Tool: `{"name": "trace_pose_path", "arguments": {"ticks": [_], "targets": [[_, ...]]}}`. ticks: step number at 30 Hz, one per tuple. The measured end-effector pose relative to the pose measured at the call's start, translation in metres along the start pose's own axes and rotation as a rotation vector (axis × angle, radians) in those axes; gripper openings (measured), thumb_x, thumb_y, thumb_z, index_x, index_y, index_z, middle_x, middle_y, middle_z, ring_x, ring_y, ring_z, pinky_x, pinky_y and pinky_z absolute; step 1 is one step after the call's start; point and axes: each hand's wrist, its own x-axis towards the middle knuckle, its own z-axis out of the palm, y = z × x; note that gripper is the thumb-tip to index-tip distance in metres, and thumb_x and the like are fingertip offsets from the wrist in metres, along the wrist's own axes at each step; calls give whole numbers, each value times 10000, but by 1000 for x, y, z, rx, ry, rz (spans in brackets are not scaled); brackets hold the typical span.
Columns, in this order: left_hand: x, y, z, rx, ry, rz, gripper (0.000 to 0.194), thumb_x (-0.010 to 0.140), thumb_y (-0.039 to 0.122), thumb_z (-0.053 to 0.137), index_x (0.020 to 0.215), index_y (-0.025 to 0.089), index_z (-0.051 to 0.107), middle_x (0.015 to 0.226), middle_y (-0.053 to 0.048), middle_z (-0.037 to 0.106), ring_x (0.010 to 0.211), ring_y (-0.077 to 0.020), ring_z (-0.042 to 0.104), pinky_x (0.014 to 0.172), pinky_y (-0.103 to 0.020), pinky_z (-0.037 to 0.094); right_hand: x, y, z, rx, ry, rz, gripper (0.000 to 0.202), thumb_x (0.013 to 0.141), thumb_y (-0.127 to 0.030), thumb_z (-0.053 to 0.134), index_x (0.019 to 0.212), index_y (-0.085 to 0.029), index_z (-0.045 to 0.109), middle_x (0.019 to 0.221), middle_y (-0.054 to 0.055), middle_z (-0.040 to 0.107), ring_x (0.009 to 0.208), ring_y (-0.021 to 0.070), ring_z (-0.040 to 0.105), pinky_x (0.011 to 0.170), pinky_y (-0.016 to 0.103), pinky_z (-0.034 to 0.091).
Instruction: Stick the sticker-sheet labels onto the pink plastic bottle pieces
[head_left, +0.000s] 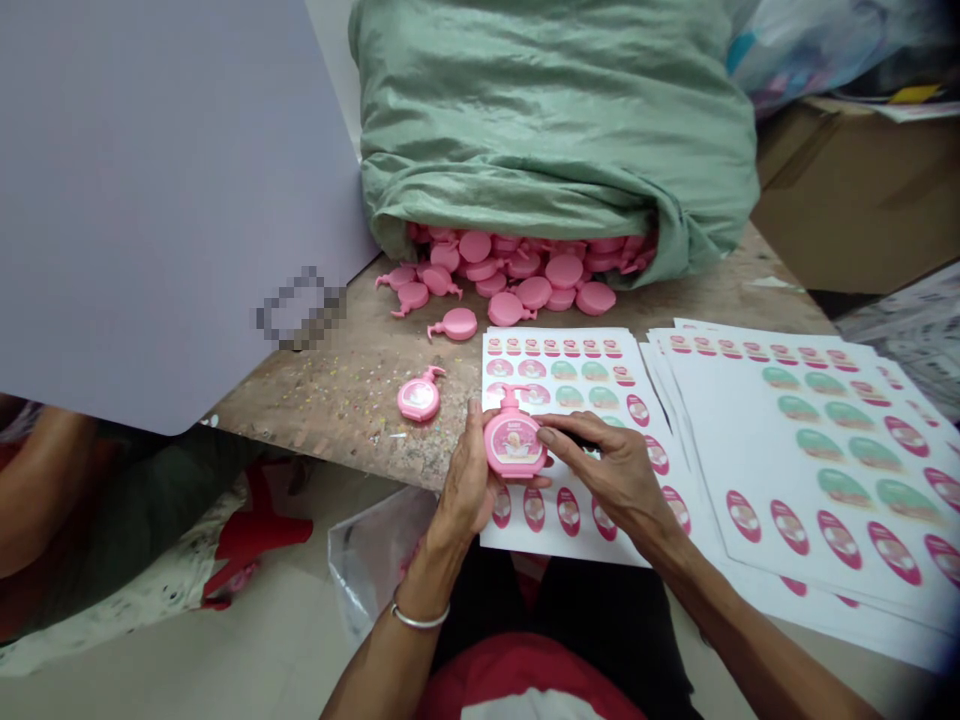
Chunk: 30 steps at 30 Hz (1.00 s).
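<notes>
My left hand (469, 470) is wrapped round a small pink toy pump bottle (515, 450), held upright with its nozzle up. An oval label with a picture covers the bottle's front. At the label's right edge, the thumb of my right hand (611, 465) presses on the bottle. A thin dark tool (577, 440) shows between that hand's fingers; its kind is hidden. Beneath both hands lies a sheet of stickers (555, 535) with pink ovals and green shapes. Another labelled pump bottle (418, 399) rests on the table to the left.
Many pink bottles (525, 265) spill from a green sack (555, 110) at the back of the wooden table (322, 390). More sticker sheets (750, 440) are stacked on the right. A large grey panel (165, 180) blocks the left. Another person's arm (49, 485) shows beyond it.
</notes>
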Motion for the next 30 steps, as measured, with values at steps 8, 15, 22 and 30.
{"name": "trace_pose_path", "arguments": {"ticks": [8, 15, 22, 30], "targets": [[-3, 2, 2, -8, 13, 2, 515, 934, 528, 365, 1080, 115, 635, 981, -111, 698, 843, -207, 691, 637, -296, 610, 0, -3, 0, -14, 3, -15, 208, 795, -384, 679, 924, -237, 746, 843, 25, 700, 796, 175, 597, 725, 320, 489], [-3, 2, 0, -5, 6, 7, 541, 907, 569, 398, 1081, 119, 642, 947, -110, 702, 850, -221, 693, 630, -302, 610, 0, -3, 0, -40, 4, -26, 216, 796, -399, 672, 925, -241, 746, 852, 32, 708, 803, 194, 602, 746, 353, 490], [-5, 3, 1, 32, 19, 24, 531, 904, 567, 405, 1081, 125, 639, 989, -113, 689, 872, -218, 687, 608, -269, 605, 0, -2, 1, -66, 1, -49, 208, 804, -394, 667, 926, -241, 740, 857, 27, 709, 809, 194, 601, 754, 349, 483], [-7, 3, -6, 139, -130, 116, 452, 724, 416, 734, 1060, 148, 596, 924, -62, 647, 770, -184, 674, 630, -287, 601, 3, -4, -7, -472, 19, -234, 286, 843, -456, 605, 951, -220, 724, 827, 61, 715, 787, 215, 605, 808, 402, 426]]}}
